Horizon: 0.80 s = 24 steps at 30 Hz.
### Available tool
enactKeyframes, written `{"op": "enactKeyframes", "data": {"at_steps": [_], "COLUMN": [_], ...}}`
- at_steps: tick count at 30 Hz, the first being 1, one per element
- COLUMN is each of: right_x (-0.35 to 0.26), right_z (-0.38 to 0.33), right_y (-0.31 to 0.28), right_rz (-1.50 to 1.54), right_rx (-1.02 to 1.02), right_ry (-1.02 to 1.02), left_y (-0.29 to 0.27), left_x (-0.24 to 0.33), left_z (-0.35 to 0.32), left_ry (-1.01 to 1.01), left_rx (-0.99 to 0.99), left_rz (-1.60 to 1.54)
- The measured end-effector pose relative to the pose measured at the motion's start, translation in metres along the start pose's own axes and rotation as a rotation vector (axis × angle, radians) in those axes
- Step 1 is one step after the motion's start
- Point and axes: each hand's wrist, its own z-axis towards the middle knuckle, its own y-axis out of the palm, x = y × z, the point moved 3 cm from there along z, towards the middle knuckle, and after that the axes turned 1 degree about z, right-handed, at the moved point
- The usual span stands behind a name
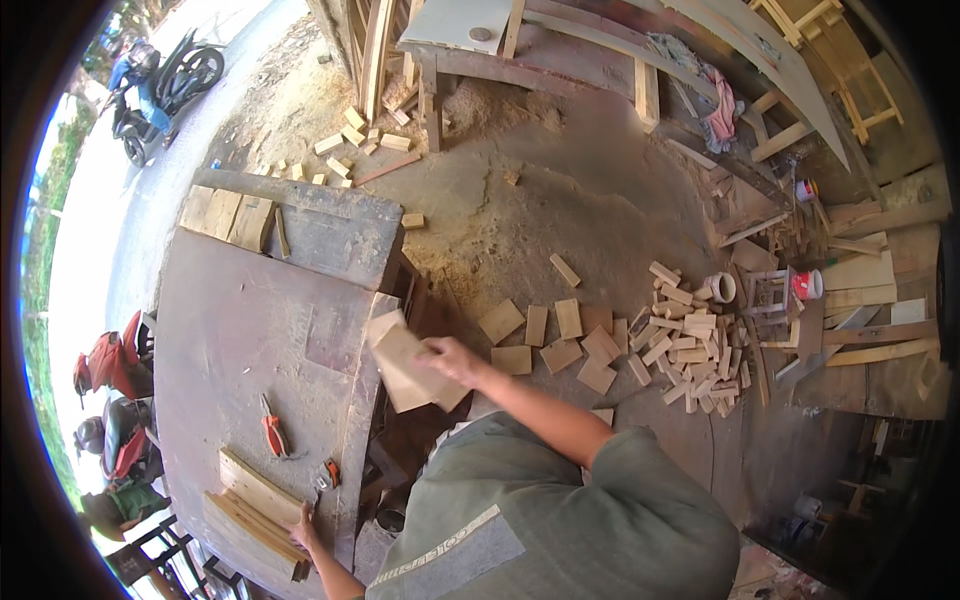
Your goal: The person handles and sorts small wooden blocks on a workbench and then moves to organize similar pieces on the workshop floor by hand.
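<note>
Hands are well apart: R hand [452,361] is clamped on a few flat boards [408,370], slightly fanned, at the counter's [225,335] R edge; L hand [303,527] is at the near end of the plank stack [262,491], lower L on the counter, touching it, but can't tell if the fingers grip or just rest. Also can't tell if the flat boards bear on the edge or hang clear of it. Main risk, I'd say: boards slide out of the fan & drop to the floor, b/c one hand has them near one end & they don't line up. A corner could also snag the counter edge if carried too low. At the L hand, the planks look uneven, so a one-sided push might skew or topple them; poss. pinched fingers too. Pliers [274,437] w/ red-orange handles & a small orange tool [329,474] lie loose b/w the two hands, so a sweeping board could knock 'em. Flat pieces [568,319] & a block heap [700,345] on the floor behind the R arm = trip hazard if stepping back carelessly.
</note>
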Motion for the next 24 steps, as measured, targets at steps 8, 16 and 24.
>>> {"op": "enactKeyframes", "data": {"at_steps": [8,16,24], "right_x": [0.105,0.186,0.101], "right_z": [-0.133,-0.213,-0.072], "right_y": [-0.258,-0.412,-0.231], "right_rz": [-0.069,-0.700,-0.944], "right_rx": [0.652,1.186,0.778], "right_ry": [0.152,0.460,0.033], "left_y": [-0.016,-0.030,-0.033], "left_x": [0.010,0.000,0.050], "left_z": [-0.031,-0.070,-0.145], "left_ry": [0.077,0.044,0.102], "left_rx": [-0.024,-0.175,-0.731], "left_rz": [-0.544,-1.153,-1.793]}}
